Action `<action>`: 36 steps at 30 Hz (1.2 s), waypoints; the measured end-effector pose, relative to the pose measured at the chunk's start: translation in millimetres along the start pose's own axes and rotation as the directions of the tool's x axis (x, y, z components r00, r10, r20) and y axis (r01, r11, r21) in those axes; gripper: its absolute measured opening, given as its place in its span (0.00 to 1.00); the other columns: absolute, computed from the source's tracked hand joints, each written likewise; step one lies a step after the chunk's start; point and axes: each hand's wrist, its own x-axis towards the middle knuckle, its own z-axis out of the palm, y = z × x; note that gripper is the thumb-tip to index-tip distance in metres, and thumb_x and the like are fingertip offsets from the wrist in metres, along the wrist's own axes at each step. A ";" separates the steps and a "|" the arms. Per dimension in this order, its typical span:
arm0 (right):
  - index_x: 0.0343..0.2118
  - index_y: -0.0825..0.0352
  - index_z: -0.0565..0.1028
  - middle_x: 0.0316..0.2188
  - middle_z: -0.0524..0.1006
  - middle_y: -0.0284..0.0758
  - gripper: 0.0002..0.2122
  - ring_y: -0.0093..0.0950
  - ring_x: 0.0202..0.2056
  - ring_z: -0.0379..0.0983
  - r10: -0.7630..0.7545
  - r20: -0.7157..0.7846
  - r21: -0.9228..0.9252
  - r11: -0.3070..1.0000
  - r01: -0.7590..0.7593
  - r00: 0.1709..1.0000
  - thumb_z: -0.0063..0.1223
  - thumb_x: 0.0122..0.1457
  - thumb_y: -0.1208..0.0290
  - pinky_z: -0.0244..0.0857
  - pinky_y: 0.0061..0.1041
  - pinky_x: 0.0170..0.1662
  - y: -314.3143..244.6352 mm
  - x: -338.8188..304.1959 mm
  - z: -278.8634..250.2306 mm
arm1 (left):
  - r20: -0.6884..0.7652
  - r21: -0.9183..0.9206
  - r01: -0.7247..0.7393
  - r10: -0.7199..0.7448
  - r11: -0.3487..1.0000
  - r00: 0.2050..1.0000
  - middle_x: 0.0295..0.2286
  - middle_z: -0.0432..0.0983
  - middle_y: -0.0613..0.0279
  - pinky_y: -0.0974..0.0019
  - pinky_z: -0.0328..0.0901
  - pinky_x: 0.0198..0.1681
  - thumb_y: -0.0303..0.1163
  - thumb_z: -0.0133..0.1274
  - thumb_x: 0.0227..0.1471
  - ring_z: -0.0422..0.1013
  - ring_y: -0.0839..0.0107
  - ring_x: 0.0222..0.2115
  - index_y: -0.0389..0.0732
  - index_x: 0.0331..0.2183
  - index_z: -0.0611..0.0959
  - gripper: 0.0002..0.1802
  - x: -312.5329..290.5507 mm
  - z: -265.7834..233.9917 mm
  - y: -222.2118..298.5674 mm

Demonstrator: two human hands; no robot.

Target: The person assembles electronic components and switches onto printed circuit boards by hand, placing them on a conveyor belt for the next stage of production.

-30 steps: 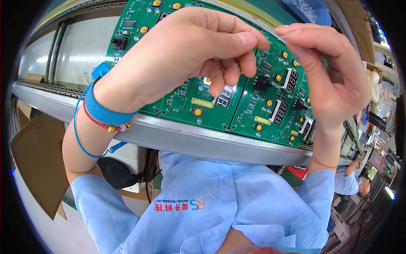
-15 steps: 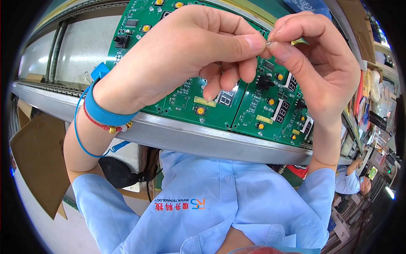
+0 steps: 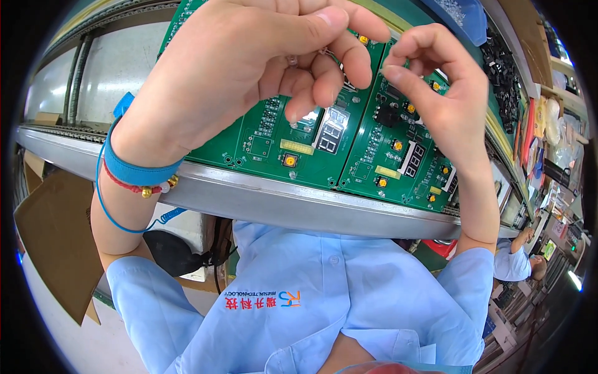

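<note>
My left hand (image 3: 249,68) hovers over the left green circuit board (image 3: 249,151), its fingers loosely curled around small clear LEDs (image 3: 292,60); thin wire leads show between them. Above the right circuit board (image 3: 364,169), my right hand (image 3: 439,93) has thumb and index finger pinched together. Whatever is in that pinch is too small to make out. Both boards carry digit displays (image 3: 331,131), yellow push buttons (image 3: 290,160) and black parts (image 3: 386,115). A blue wrist strap (image 3: 143,173) with a coiled cord circles my left wrist.
A metal rail (image 3: 268,198) runs along the near side of the boards. At the far right stand a blue bin (image 3: 479,28) of small clear parts and a heap of black components (image 3: 503,84). Cardboard (image 3: 56,243) leans at left; another person (image 3: 514,262) sits at far right.
My hands were together, fingertips meeting at a tiny clear part. Now they are apart: the left has moved up and left, the right slightly left and down.
</note>
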 end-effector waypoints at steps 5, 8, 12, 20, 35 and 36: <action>0.31 0.67 0.72 0.27 0.72 0.25 0.07 0.16 0.28 0.61 -0.073 0.047 -0.065 0.995 0.076 0.996 0.58 0.50 0.81 0.59 0.15 0.36 9.2 6.0 9.0 | -0.112 0.136 -0.085 0.100 0.987 0.989 0.32 0.76 0.53 0.75 0.65 0.20 0.35 0.33 0.66 0.69 0.75 0.21 0.28 0.48 0.70 0.20 -3.8 -0.4 4.2; 0.31 0.67 0.72 0.27 0.71 0.24 0.07 0.16 0.29 0.61 -0.081 0.062 -0.086 0.993 0.086 0.995 0.58 0.50 0.81 0.59 0.15 0.37 12.2 5.8 10.5 | -0.135 0.159 -0.097 0.119 0.983 0.984 0.32 0.76 0.53 0.75 0.65 0.20 0.35 0.34 0.66 0.69 0.75 0.20 0.28 0.48 0.70 0.20 -4.5 0.1 4.4; 0.32 0.68 0.72 0.27 0.70 0.24 0.08 0.17 0.29 0.60 -0.083 0.054 -0.080 0.993 0.087 0.995 0.58 0.50 0.81 0.59 0.16 0.38 12.8 4.1 10.6 | -0.171 0.206 -0.124 0.161 0.971 0.972 0.33 0.76 0.52 0.76 0.65 0.18 0.35 0.35 0.66 0.69 0.76 0.19 0.28 0.48 0.70 0.20 -6.2 1.7 5.3; 0.31 0.68 0.73 0.27 0.74 0.28 0.08 0.22 0.27 0.65 -0.292 0.062 -0.326 0.898 0.296 0.954 0.59 0.48 0.81 0.61 0.20 0.36 17.5 0.9 8.7 | -0.192 0.095 -0.150 0.166 0.984 0.967 0.32 0.77 0.53 0.77 0.64 0.17 0.35 0.39 0.65 0.68 0.77 0.18 0.29 0.47 0.70 0.18 1.2 6.9 -0.5; 0.33 0.64 0.73 0.26 0.75 0.31 0.12 0.29 0.29 0.71 -0.411 0.201 -0.535 0.715 0.451 0.889 0.59 0.44 0.82 0.61 0.26 0.35 2.5 7.9 5.3 | -0.008 0.104 -0.141 0.143 0.985 0.990 0.29 0.76 0.58 0.80 0.63 0.17 0.29 0.43 0.63 0.68 0.79 0.19 0.30 0.52 0.71 0.18 2.0 3.1 1.3; 0.34 0.64 0.74 0.26 0.75 0.31 0.13 0.28 0.28 0.71 -0.407 0.217 -0.546 0.702 0.456 0.887 0.60 0.44 0.81 0.62 0.26 0.35 0.4 9.7 2.5 | 0.029 0.055 -0.141 0.140 0.988 0.990 0.30 0.76 0.58 0.80 0.64 0.18 0.28 0.43 0.63 0.69 0.79 0.20 0.31 0.52 0.71 0.18 3.1 0.8 -0.9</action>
